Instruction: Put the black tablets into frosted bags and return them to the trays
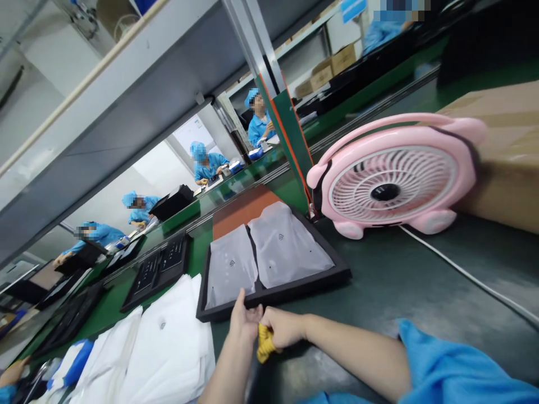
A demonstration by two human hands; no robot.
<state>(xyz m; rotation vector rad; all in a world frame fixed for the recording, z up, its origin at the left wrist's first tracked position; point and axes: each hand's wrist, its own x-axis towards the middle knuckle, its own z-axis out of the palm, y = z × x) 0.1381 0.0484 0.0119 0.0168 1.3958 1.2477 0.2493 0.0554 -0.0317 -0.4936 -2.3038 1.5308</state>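
Observation:
My left hand (243, 325) is just in front of a black tray (303, 287), palm turned inward, one finger stretched toward the tray and the others apart. Pressed up beside it, my right hand (286, 327) is closed on a bunched, ribbed yellow piece (264, 343), perhaps finger cots. Whether this yellow piece also sits on a left fingertip is hidden. Two translucent plastic bags (290, 247) with printed recycling marks lie side by side in the tray's compartments; what they contain is unclear.
A pink fan (391, 179) with a white cable (471, 280) stands right, before a cardboard box (509, 129). Stacked white bags (168, 342) lie left. Another black tray (158, 266) is on the green line beyond. A metal post (282, 112) rises behind. Several blue-clad co-workers sit opposite.

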